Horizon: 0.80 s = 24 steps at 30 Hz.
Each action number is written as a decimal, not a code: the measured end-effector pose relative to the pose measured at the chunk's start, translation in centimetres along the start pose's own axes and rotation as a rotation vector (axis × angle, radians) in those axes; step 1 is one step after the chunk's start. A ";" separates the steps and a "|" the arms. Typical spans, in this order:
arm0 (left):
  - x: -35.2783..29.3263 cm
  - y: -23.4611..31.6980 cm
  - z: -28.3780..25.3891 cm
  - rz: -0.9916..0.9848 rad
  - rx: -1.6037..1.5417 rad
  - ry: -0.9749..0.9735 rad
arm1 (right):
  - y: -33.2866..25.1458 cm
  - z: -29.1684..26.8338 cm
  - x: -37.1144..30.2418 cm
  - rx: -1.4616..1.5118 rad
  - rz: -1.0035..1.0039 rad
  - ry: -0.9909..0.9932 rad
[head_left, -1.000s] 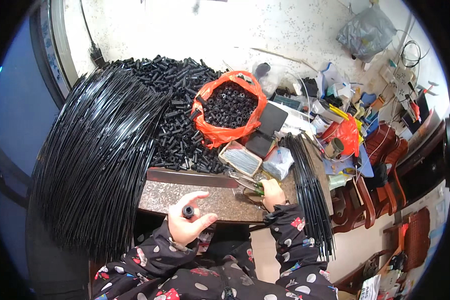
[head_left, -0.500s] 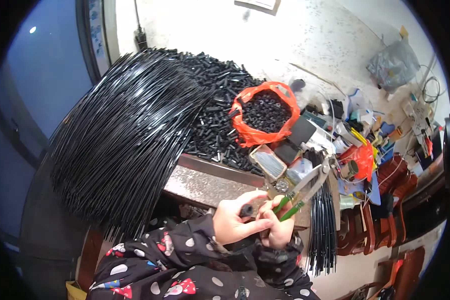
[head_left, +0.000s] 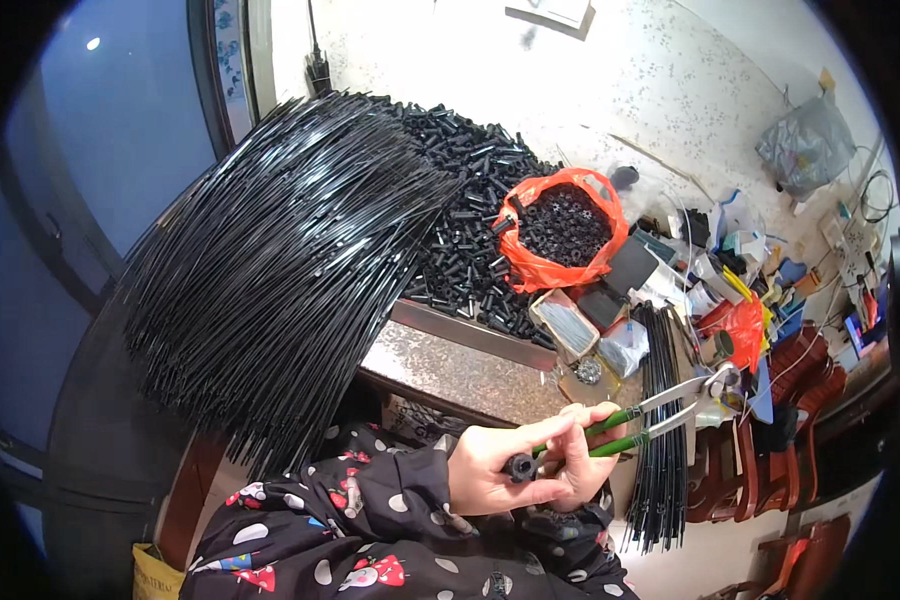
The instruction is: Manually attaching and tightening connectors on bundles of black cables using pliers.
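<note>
Close in front of my body, my left hand is closed round a short black tube, whose round end faces up between thumb and fingers. Against its fingertips rests my right hand, which grips the green-handled pliers. Their metal arms point right and away, over a bundle of thin black rods. Whether both hands touch the tube cannot be made out, since the fingers overlap. Beyond them, a great heap of long black rods lies beside a pile of short black tubes.
A red plastic bag full of small black parts stands by the pile. Nearer are a box of thin pins, a clear bag and a shiny beaded piece. The brown table edge runs before me; clutter and red-brown chairs lie right.
The pliers have swung to the right and lie flatter. My hands have come closer together, with the left fingers closing in. The whole view has shifted slightly.
</note>
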<state>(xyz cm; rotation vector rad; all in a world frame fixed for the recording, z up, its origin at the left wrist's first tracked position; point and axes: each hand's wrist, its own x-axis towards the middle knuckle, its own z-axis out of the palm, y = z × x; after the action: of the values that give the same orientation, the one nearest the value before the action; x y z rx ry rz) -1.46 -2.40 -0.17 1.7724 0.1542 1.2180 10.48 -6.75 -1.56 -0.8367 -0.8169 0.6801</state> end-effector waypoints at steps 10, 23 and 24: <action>0.3 -2.1 -1.0 -0.226 0.031 0.112 | 1.0 0.0 -0.3 0.039 0.045 -0.155; 1.3 -2.7 -1.6 -0.271 0.103 0.071 | 2.2 0.2 0.3 0.233 0.175 -0.188; 1.2 -2.7 -1.5 -0.269 0.105 0.070 | 2.3 0.5 0.2 0.200 0.154 -0.144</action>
<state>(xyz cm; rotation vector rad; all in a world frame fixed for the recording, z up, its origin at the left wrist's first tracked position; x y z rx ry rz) -1.00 0.63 -1.32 1.7337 0.4893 1.0924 9.76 -5.25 -3.21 -0.6789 -0.8035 0.9512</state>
